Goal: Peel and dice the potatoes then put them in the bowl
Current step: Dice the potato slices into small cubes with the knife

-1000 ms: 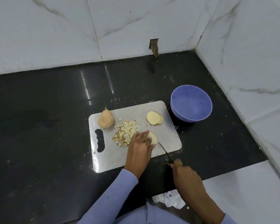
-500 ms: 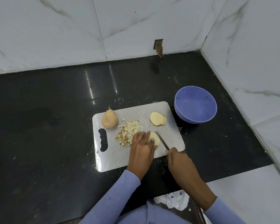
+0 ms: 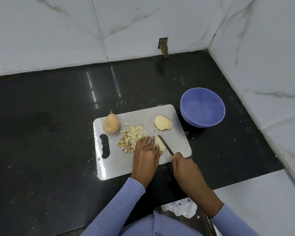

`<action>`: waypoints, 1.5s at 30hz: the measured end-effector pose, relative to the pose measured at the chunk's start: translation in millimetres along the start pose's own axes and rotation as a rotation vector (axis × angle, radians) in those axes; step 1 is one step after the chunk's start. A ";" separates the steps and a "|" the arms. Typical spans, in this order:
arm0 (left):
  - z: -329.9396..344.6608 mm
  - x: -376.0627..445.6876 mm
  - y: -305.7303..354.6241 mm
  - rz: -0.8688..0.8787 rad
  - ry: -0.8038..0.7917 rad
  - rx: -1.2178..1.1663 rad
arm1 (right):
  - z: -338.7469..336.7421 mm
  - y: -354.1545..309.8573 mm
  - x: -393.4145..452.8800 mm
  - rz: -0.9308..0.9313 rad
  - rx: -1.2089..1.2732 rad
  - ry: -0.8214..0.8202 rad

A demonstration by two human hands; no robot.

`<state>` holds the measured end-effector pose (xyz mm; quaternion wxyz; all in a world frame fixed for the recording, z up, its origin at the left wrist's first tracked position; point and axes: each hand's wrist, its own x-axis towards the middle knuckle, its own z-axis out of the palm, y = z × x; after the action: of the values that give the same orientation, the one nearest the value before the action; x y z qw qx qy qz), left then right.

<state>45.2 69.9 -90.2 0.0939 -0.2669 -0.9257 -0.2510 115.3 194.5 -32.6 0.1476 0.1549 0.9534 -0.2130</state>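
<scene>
A grey cutting board (image 3: 177,137) lies on the black counter. My left hand (image 3: 146,155) presses a pale potato slice (image 3: 159,144) onto the board with its fingertips. My right hand (image 3: 186,167) grips a knife (image 3: 165,144) whose blade rests across the right side of that slice. Left of my fingers sits a heap of diced potato (image 3: 132,137). A whole unpeeled potato (image 3: 111,123) stands at the board's far left corner. Two stacked potato slices (image 3: 163,122) lie at its far right. The purple bowl (image 3: 202,109) stands empty to the right of the board.
White marble walls close the counter at the back and on the right. A crumpled white cloth (image 3: 180,207) lies near my body below the counter edge. Small crumbs are scattered on the black counter (image 3: 49,125) around the board.
My right hand has brought the knife forward from the board's near edge onto the slice. The blade now lies against the piece that my left hand holds down.
</scene>
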 end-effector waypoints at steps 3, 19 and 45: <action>-0.5 0.7 0.6 -0.018 -0.004 -0.019 | -1.2 -7.1 7.8 -0.019 -0.012 0.001; -6.7 -1.6 4.7 -0.065 -0.002 -0.016 | 11.7 23.6 -35.6 0.093 -0.151 -0.088; -11.4 -5.5 6.0 -0.098 0.022 -0.002 | 13.1 5.8 -21.3 0.047 -0.206 -0.047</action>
<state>53.5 66.0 -79.6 0.0914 -0.2184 -0.9364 -0.2590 139.5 188.6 -38.6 0.1899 0.1561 0.9626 -0.1138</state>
